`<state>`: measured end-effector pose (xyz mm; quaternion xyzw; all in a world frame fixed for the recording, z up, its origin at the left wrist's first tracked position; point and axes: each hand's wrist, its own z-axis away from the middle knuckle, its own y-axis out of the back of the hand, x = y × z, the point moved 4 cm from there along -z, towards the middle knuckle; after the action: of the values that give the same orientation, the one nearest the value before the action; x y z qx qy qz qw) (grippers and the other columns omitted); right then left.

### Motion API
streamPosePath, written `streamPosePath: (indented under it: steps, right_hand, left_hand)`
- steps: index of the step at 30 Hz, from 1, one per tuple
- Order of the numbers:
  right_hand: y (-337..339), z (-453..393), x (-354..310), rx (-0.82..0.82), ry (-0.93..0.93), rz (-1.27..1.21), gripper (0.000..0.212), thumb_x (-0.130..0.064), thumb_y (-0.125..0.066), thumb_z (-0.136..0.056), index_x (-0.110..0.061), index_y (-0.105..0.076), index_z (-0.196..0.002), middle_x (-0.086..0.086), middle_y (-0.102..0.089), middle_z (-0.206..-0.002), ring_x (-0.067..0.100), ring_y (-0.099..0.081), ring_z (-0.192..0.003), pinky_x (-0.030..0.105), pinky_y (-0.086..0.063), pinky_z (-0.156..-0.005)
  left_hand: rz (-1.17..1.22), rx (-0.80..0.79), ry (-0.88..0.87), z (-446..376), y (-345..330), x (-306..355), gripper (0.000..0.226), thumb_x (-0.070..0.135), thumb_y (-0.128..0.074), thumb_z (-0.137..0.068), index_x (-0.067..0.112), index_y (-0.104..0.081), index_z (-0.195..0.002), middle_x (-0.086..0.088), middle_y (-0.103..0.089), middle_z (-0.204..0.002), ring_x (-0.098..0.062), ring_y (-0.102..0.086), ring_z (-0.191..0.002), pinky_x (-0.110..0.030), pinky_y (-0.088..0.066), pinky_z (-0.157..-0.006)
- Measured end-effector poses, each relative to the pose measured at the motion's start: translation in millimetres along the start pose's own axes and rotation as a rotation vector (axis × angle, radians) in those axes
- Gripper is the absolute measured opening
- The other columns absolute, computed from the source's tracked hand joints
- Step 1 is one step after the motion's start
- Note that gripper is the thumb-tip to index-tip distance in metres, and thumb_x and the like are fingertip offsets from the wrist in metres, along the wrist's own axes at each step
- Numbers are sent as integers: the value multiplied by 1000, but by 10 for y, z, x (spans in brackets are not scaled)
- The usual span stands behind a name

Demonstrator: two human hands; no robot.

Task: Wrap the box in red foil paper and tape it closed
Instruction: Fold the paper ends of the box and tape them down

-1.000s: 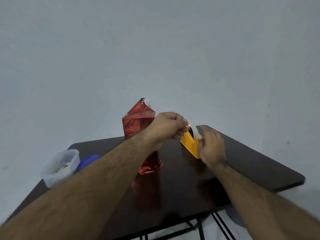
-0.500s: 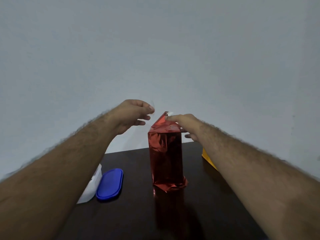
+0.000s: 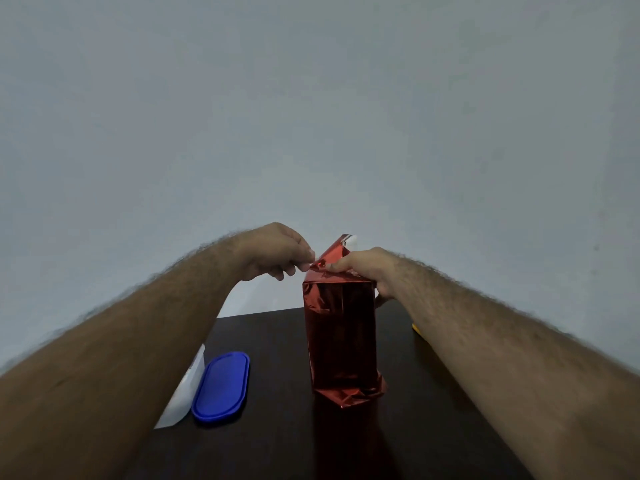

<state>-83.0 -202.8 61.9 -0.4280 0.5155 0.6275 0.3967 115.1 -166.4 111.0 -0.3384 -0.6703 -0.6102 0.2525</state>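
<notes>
A foil-wrapped box (image 3: 341, 337) stands upright on a dark table (image 3: 277, 445) as the right hand (image 3: 365, 270) grips its top and presses the folded flap, while the left hand (image 3: 277, 252) pinches the flap's edge with curled fingers, beside a blue lid (image 3: 221, 388).

Your left forearm (image 3: 114, 362) hides most of the clear tub (image 3: 188, 389) at 8 o'clock, leaving 1 pale sliver. Your right forearm (image 3: 502, 358) covers the yellow dispenser (image 3: 416, 328) at 4 o'clock, except 1 corner. Whether your left hand (image 3: 277, 252) pinches tape can't be told. The box under the red foil (image 3: 341, 334) is out of sight, and the table (image 3: 277, 341) is cut off at 6 o'clock.
</notes>
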Motion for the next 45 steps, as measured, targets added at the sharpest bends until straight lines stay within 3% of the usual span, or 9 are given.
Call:
streamPosePath:
  steps: [4,7,12,17,27,31,40,45]
  right_hand:
    - [-9,-50,31,27,-4,-77,44,-19,-94,-74,-9,-74,-111,9,-79,-101,25,-79,-77,34,-60,-52]
    - [-13,-63,55,46,-14,-126,40,-16,-93,-75,-7,-72,-109,10,-80,-96,24,-77,-63,34,-57,-45]
    - [-18,-92,89,84,-7,-164,36,-19,-90,-77,-8,-75,-107,10,-81,-91,24,-79,-66,32,-56,-45]
    - [5,-58,96,86,3,-180,31,-17,-89,-80,-6,-73,-104,11,-80,-92,22,-76,-59,28,-53,-41]
    - [12,-102,127,113,10,-167,34,-22,-91,-76,-10,-72,-101,9,-78,-93,24,-77,-71,26,-54,-45]
    - [-5,-182,135,116,12,-181,41,-24,-94,-70,-10,-76,-103,8,-80,-92,25,-79,-74,36,-63,-63]
    - [-30,-221,146,120,1,-166,41,-27,-96,-64,-13,-79,-99,5,-81,-91,24,-79,-75,33,-60,-61]
    - [-6,-225,158,133,0,-152,44,-29,-97,-64,-13,-78,-100,5,-80,-91,24,-78,-74,32,-59,-58]
  left_hand:
    - [-88,-72,40,-49,-51,7,8,11,-72,-97,6,-77,-94,-4,-71,-76,-14,-56,-62,-27,-45,-57]
    - [-140,-114,60,-75,-100,61,7,12,-73,-96,6,-76,-94,-4,-70,-76,-15,-54,-61,-27,-44,-57]
    - [-230,-123,96,-142,-133,149,17,11,-74,-95,-1,-78,-106,-4,-71,-78,-17,-53,-66,-28,-43,-59]
    - [-297,-140,126,-200,-125,166,9,8,-71,-96,2,-76,-100,-4,-71,-74,-16,-50,-63,-27,-40,-56]
    - [-347,-138,195,-307,-210,241,13,5,-72,-92,7,-69,-80,-4,-66,-67,-14,-47,-56,-27,-39,-53]
    - [-375,-149,284,-343,-274,265,18,5,-72,-92,10,-64,-76,-2,-57,-62,-14,-42,-53,-27,-38,-53]
    - [-445,-214,529,-390,-246,258,14,20,-75,-86,16,-68,-75,6,-49,-54,-8,-37,-42,-20,-30,-52]
    - [-455,-235,568,-394,-228,260,13,22,-76,-86,16,-69,-77,7,-48,-56,-6,-34,-43,-19,-25,-50]
